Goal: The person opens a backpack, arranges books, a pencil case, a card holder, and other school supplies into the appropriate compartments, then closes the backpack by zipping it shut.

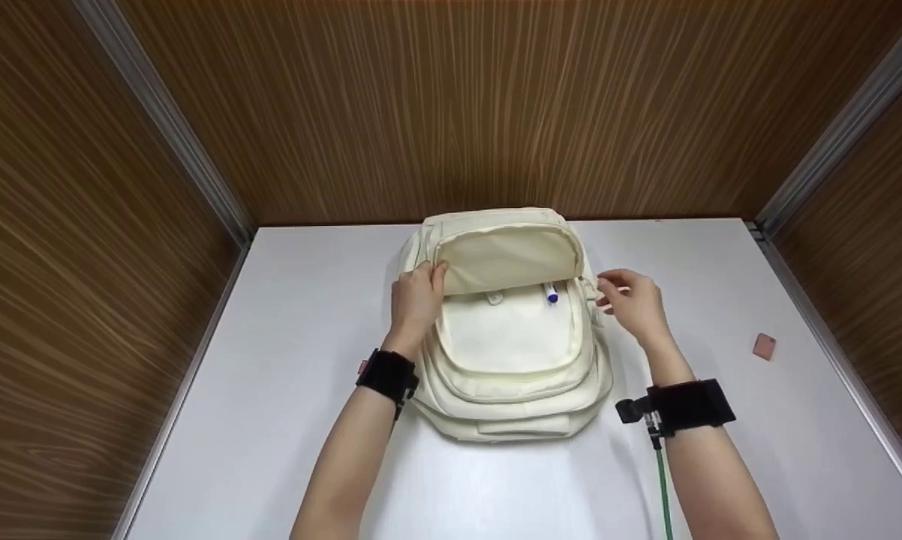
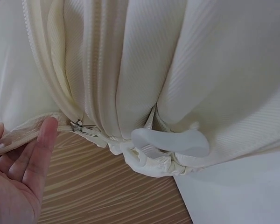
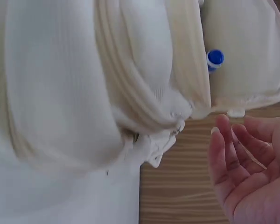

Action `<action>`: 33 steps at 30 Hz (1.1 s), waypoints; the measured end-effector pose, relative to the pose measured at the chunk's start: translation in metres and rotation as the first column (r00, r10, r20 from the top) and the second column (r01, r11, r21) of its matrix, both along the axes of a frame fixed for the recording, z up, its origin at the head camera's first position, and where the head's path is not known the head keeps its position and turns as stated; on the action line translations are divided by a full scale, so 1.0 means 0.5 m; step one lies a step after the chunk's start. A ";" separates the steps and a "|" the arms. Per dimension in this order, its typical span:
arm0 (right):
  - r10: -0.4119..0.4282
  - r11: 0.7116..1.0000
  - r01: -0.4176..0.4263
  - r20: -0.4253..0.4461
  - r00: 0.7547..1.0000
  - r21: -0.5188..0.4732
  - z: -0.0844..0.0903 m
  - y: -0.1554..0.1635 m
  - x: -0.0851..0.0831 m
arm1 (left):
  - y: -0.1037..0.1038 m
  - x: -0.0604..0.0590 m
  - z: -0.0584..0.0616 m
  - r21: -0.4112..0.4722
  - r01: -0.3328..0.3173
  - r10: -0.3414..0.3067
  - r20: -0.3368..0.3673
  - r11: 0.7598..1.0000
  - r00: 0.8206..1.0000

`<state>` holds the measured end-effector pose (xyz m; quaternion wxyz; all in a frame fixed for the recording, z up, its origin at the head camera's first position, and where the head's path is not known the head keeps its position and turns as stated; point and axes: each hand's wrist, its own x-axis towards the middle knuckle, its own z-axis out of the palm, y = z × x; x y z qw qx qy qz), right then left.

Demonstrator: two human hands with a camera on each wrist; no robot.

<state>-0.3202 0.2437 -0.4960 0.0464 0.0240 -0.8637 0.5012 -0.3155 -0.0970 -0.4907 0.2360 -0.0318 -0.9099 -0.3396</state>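
- My two bare arms reach out over the smooth white table (image 1: 286,390). Each wrist has a black band on it.
- A soft cream backpack (image 1: 511,367) lies flat in the middle of the table, between my hands. Its cloth has fine ribs and puffy folds.
- My left hand (image 1: 415,298) is at the left side of the bag's open flap (image 1: 507,255). The fingers sit on the zipper edge. I cannot tell if they pinch it or only touch it.
- From the left wrist view, a small metal zipper pull (image 2: 79,126) is just beside my fingertip.
- My right hand (image 1: 632,300) is just beside the right side of the bag. The fingers are loose and bent a little, and they hold nothing.
- The bag's front pocket is open. Inside it, a pen with a round blue cap (image 1: 551,297) pokes out near the top right.
- A small pink block (image 1: 764,346) lies far off to the right on the table.
- Brown walls (image 1: 496,105) with wavy wood lines stand behind and at both sides.
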 end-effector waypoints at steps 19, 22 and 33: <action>-0.411 0.836 0.241 0.269 0.871 0.494 -0.135 0.257 0.066 | 0.001 -0.001 -0.001 0.005 -0.003 0.003 0.033 1.000 0.999; -0.439 0.818 0.256 0.273 0.856 0.514 -0.147 0.282 0.083 | 0.000 0.000 -0.002 0.005 0.006 -0.006 0.032 1.000 0.999; -0.451 0.847 0.269 0.351 0.821 0.458 -0.147 0.321 0.095 | 0.003 0.000 -0.003 0.007 0.005 -0.005 0.044 1.000 0.999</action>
